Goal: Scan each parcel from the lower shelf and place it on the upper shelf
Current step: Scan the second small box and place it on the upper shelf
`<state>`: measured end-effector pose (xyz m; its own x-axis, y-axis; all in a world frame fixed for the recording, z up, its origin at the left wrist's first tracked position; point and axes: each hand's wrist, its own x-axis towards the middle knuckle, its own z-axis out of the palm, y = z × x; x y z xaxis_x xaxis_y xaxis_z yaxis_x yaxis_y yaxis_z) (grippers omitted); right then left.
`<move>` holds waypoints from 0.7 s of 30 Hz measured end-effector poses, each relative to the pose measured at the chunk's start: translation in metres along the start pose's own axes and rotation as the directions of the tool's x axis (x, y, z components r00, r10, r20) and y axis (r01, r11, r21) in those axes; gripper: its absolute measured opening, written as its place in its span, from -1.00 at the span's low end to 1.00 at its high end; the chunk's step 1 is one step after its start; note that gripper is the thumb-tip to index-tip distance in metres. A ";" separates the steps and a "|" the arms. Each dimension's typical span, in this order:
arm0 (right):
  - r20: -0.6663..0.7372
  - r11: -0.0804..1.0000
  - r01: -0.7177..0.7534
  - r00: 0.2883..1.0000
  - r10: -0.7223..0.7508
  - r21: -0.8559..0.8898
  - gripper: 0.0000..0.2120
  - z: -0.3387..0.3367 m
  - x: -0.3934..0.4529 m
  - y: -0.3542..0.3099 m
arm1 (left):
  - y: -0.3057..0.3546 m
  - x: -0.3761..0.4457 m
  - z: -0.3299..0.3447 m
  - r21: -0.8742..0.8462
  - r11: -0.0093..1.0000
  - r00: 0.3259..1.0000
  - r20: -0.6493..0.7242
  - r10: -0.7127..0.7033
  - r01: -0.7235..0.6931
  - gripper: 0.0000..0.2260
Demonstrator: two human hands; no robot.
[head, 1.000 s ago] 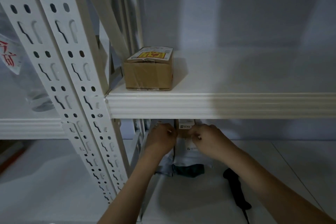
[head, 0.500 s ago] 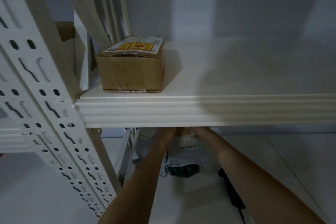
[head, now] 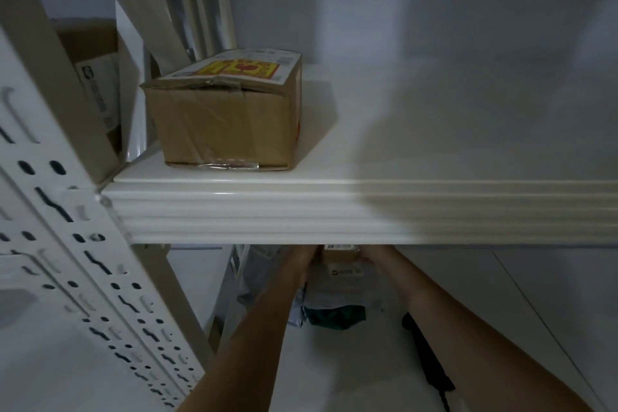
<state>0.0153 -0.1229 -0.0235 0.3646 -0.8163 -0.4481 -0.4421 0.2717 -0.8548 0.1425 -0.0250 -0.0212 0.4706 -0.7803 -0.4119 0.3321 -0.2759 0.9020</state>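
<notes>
The upper shelf hides most of both hands and the small parcel between them, so their grip is unreadable.

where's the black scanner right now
In the head view the black scanner lies on the lower shelf at lower right, beside the person's right forearm and right of the grey mailer bags; neither hand touches it.

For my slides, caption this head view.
Both hands reach under the upper shelf toward a small parcel; one taped box sits above.
</notes>
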 end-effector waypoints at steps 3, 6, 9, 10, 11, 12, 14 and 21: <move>-0.036 0.983 0.163 0.986 -0.160 0.083 -0.89 -0.010 -0.025 0.000 | -0.004 -0.015 0.004 0.009 0.999 0.997 0.064 0.033 -0.034 -0.83; -0.027 0.963 0.258 0.966 -0.257 0.071 -0.87 -0.030 -0.050 0.024 | -0.017 -0.032 0.008 0.015 1.000 0.996 0.085 0.018 -0.020 -0.64; 0.011 0.977 0.203 0.979 -0.204 0.060 -0.89 -0.050 -0.063 0.044 | -0.039 -0.052 0.010 0.010 1.000 0.994 0.108 -0.008 0.007 -0.55; -0.029 0.984 0.165 0.986 -0.163 0.064 -0.87 -0.059 -0.062 0.051 | -0.046 -0.056 0.012 -0.002 1.000 0.993 0.116 -0.027 0.028 -0.51; -0.103 0.992 0.124 0.987 -0.120 0.030 -0.85 -0.068 -0.055 0.062 | -0.052 -0.060 0.014 -0.007 0.999 0.993 0.118 -0.032 0.033 -0.47; -0.175 0.997 0.074 0.981 -0.080 -0.037 -0.85 -0.076 -0.048 0.075 | -0.057 -0.063 0.016 -0.016 0.999 0.993 0.111 -0.038 0.040 -0.43; -0.265 0.972 -0.086 0.964 0.026 -0.218 -0.84 -0.087 -0.032 0.101 | -0.066 -0.070 0.024 -0.026 0.998 0.994 0.097 -0.052 0.055 -0.38; -0.201 0.762 -0.353 0.936 0.290 -0.542 0.00 -0.076 -0.009 0.171 | -0.091 -0.085 0.041 0.028 0.998 0.991 0.119 -0.056 0.053 -0.40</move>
<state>-0.1259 -0.1071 -0.1460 0.0483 -0.7875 -0.6144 -0.9103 0.2185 -0.3516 0.0391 0.0433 -0.0627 0.3510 -0.8248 -0.4432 0.3336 -0.3321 0.8823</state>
